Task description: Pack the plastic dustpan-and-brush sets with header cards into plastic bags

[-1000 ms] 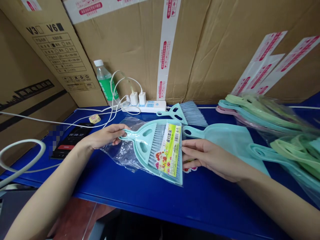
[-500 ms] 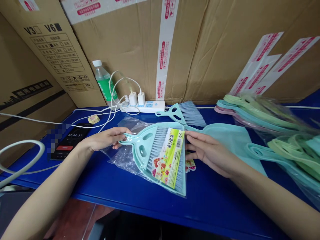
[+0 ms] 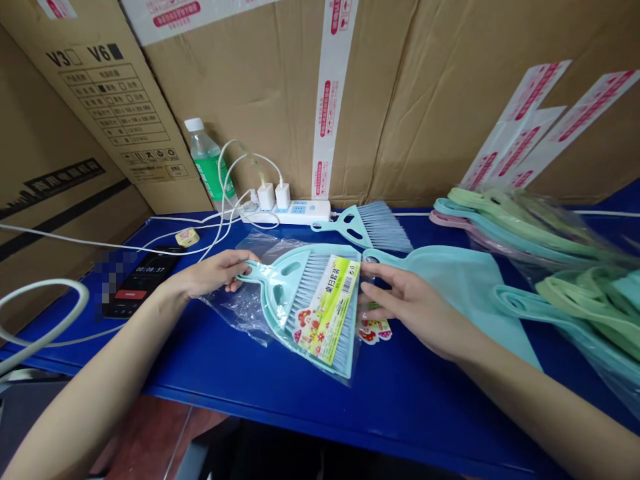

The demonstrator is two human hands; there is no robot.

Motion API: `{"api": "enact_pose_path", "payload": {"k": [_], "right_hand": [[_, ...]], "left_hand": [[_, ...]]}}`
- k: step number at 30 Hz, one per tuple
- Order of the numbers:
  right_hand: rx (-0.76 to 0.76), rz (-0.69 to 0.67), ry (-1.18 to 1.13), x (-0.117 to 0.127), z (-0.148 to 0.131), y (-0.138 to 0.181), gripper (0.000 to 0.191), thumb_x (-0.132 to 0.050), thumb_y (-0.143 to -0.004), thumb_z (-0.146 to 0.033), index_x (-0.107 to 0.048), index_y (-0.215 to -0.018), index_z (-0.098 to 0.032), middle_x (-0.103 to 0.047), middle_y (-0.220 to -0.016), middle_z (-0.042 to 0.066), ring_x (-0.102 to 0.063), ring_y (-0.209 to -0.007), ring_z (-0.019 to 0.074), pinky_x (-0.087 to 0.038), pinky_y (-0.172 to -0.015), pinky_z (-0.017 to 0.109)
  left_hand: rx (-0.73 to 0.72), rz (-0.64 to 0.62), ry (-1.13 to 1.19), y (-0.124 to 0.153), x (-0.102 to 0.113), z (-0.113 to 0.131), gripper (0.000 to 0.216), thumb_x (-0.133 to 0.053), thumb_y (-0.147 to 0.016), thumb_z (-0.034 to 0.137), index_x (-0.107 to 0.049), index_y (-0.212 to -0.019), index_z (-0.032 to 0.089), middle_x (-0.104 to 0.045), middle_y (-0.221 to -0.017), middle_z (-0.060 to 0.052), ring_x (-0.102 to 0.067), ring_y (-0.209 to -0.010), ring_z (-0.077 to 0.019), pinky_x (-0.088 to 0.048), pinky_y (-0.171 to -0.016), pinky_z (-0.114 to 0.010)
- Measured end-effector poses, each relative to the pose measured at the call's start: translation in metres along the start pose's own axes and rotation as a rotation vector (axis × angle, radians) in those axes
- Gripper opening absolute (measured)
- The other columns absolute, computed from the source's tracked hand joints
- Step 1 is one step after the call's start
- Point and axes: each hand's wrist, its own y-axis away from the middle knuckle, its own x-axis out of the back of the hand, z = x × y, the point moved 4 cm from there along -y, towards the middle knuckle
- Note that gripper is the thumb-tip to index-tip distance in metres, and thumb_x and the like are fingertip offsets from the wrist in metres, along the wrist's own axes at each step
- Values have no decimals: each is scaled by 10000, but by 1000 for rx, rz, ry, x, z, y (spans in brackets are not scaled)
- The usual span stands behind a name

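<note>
My left hand (image 3: 220,272) is closed around the handle of a bagged brush and dustpan set (image 3: 280,293), pale turquoise with blue-grey bristles and a yellow-green printed label. Clear plastic wrap (image 3: 240,313) spreads loosely under the handle end. My right hand (image 3: 405,300) is at the set's wide right edge, fingers spread and fingertips against or very near the wrapping. Beneath these fingers lies a small colourful printed card (image 3: 375,331). A loose turquoise dustpan (image 3: 460,280) rests behind my right hand, and a loose hand brush (image 3: 367,225) lies farther back.
Bagged dustpans in green, blue and pink (image 3: 520,227) are piled at the right of the blue table (image 3: 320,400). A power strip (image 3: 300,212) with chargers and white cables, a bottle (image 3: 210,167) and a phone (image 3: 145,280) stand left. Cardboard boxes (image 3: 260,100) wall the back.
The bagged set has shifted slightly left and tilted, its wide edge rising a little toward the back. My right hand has followed it left, with its fingers more spread. My left hand keeps its grip.
</note>
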Motion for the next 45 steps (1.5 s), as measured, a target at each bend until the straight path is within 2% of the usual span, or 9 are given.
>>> {"api": "enact_pose_path", "payload": {"k": [8, 14, 17, 22, 26, 32, 37, 41, 45], "right_hand": [[87, -59, -32, -8, 10, 2, 580, -712, -765, -268, -495, -1298, -201, -647, -1212, 104, -721, -857, 204, -642, -785, 396], [53, -119, 29, -3, 11, 3, 643, -650, -830, -230, -373, -1408, -186, -683, -768, 4, -725, -771, 207, -618, -794, 415], [34, -121, 109, 0, 8, 4, 538, -604, -850, -226, -412, -1350, -175, -655, -707, -15, -711, -733, 198, -606, -755, 400], [52, 2, 258, 3, 0, 3, 351, -499, -872, -202, -522, -1222, -179, -639, -744, -3, -671, -701, 182, -565, -707, 367], [44, 11, 297, 5, -3, 4, 432, -520, -839, -207, -535, -1269, -177, -652, -810, 24, -647, -673, 182, -548, -669, 354], [169, -19, 335, 15, -10, 6, 491, -593, -783, -276, -567, -1271, -225, -657, -962, 45, -504, -554, 135, -479, -562, 323], [197, -20, 411, 12, -14, 5, 381, -545, -800, -246, -628, -1171, -220, -623, -856, 25, -520, -613, 150, -449, -566, 295], [148, -75, 427, 8, -13, 7, 414, -516, -782, -167, -608, -1186, -185, -433, -592, -61, -442, -510, 127, -408, -526, 272], [85, -152, 360, 2, -13, 12, 483, -518, -727, -145, -546, -1207, -185, -540, -853, -8, -512, -524, 94, -460, -541, 281]], "left_hand": [[-13, 48, 16, -2, 3, -3, 253, -593, -829, 391, -602, -945, 166, -457, -564, 60, -410, -483, -96, -314, -431, -193], [-24, 86, 24, 0, 4, -1, 267, -609, -828, 402, -608, -950, 165, -427, -534, 74, -380, -451, -89, -305, -415, -192], [-24, 103, 29, 0, 5, 0, 245, -618, -828, 385, -604, -932, 164, -431, -547, 71, -377, -450, -85, -309, -414, -191], [-17, 99, 34, 1, 6, 1, 223, -605, -845, 362, -607, -954, 167, -426, -530, 68, -384, -453, -91, -295, -410, -183], [9, 62, 29, 4, 7, 4, 231, -591, -851, 360, -609, -979, 169, -454, -544, 61, -402, -471, -96, -310, -426, -185], [88, -74, -35, 13, 6, 10, 267, -630, -837, 419, -616, -944, 175, -506, -672, 34, -458, -545, -104, -378, -507, -214], [108, -149, -100, 19, 6, 14, 279, -654, -820, 441, -629, -950, 195, -540, -806, 5, -509, -683, -139, -459, -609, -229], [93, -212, -126, 24, 6, 18, 233, -653, -809, 355, -627, -988, 206, -546, -855, 0, -493, -717, -140, -431, -602, -202], [44, -313, -159, 28, 3, 22, 100, -617, -801, 264, -608, -861, 184, -519, -767, 18, -447, -660, -123, -384, -573, -194]]}}
